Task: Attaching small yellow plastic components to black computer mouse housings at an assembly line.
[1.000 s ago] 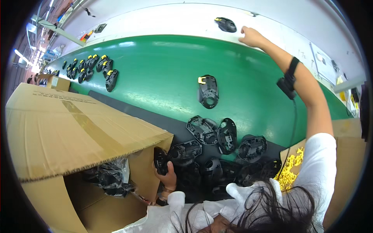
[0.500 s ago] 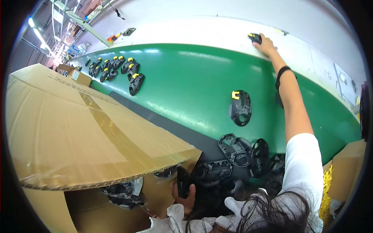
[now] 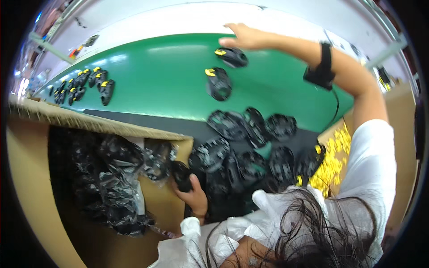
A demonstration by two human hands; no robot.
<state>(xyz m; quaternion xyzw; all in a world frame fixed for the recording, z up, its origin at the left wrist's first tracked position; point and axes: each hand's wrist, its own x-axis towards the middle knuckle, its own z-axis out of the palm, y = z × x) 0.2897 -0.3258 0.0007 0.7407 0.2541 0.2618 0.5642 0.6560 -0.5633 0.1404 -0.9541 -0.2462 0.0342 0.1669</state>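
My left hand (image 3: 195, 196) is closed around a smooth black plastic part (image 3: 180, 175) beside the open carton. Stretched to the far side of the green surface, my right hand (image 3: 248, 36) is open, thumb and fingers apart. Just below its thumb lies a black plastic housing (image 3: 234, 58) with a yellow clip at its left end. A second black housing (image 3: 219, 85) with a yellow clip rests nearer to me. Several black shells (image 3: 227, 125) without visible yellow clips are spread along the near edge.
At left, a large cardboard carton (image 3: 178, 203) contains black parts in clear plastic bags (image 3: 118, 192). Yellow clips (image 3: 333, 156) fill a box at right. Several clipped housings (image 3: 106, 91) stand far left on the green surface (image 3: 156, 76). A black device (image 3: 319, 77) is strapped to my right arm.
My right hand has come back from the white ledge and let go of the clipped housing, which now lies on the green surface. The view has shifted, showing more of the carton's inside.
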